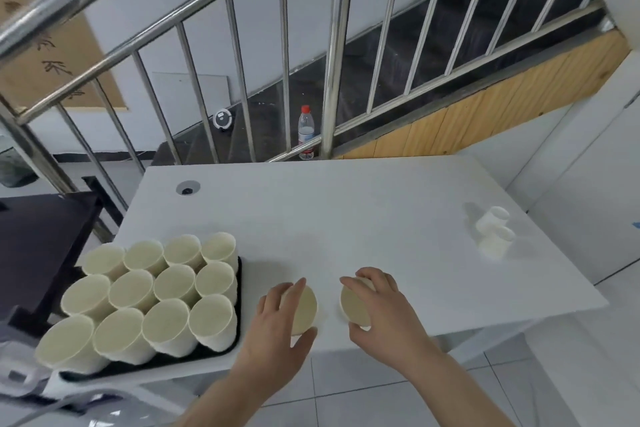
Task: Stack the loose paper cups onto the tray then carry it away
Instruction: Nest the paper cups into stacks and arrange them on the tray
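A black tray (pixel 239 274) at the white table's near left holds several upright cream paper cups (pixel 173 284) packed in rows. My left hand (pixel 280 326) grips a loose paper cup (pixel 304 305) just right of the tray, fingers over its far rim and thumb under the near rim. My right hand (pixel 377 305) grips another loose cup (pixel 353 305) beside it, its open mouth showing. Two more white cups (pixel 493 230) lie on their sides at the table's far right.
The white table (pixel 346 211) has a cable hole (pixel 188 188) at its back left. Behind it runs a steel stair railing (pixel 332 55), with a water bottle (pixel 306 132) on the floor. A dark surface (pixel 38 236) lies left of the table.
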